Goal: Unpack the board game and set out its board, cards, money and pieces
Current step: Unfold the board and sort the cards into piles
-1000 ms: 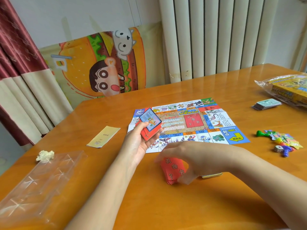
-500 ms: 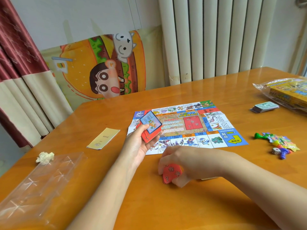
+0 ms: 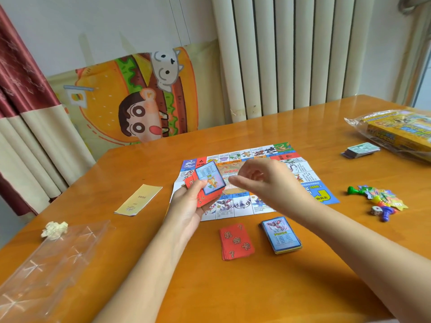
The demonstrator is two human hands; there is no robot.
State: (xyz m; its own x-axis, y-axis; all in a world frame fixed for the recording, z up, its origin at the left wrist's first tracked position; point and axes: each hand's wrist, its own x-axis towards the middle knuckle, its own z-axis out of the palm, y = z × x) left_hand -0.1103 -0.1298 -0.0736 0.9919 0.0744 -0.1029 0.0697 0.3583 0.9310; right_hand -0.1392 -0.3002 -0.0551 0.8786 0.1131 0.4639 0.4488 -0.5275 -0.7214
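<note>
The left grip [image 3: 190,209] is clenched around a mixed handful of cards [image 3: 210,183], a blue-faced one on top and red backs fanned out beneath it, held over the near-left corner of the board [image 3: 242,203]. The right grip [image 3: 268,183] hangs just beside that handful with its fingers loosely bent and, as far as the motion blur lets me tell, nothing in it. The likely next move is lifting the top card, and the risk starts there. The handful is fanned and skewed and seems pinned mostly by the thumb, so a tug on one card could drag its neighbours out and spill them onto the board under the grip. A second slip would be sorting a card to the wrong pile. The red pile [image 3: 236,241] and the blue pile [image 3: 281,235] lie close together on the desk [image 3: 233,294], below the right grip and toward the person. A card dropped between them, or a forearm lowered across them, could skew either stack. The board looks like thin creased paper, and a wrist brushing it may shift it. Well off to the right of the right grip, the pieces [image 3: 377,199] and the money [image 3: 361,150] lie apart from all this. They look safe unless a wide sweep that way scatters them.
</note>
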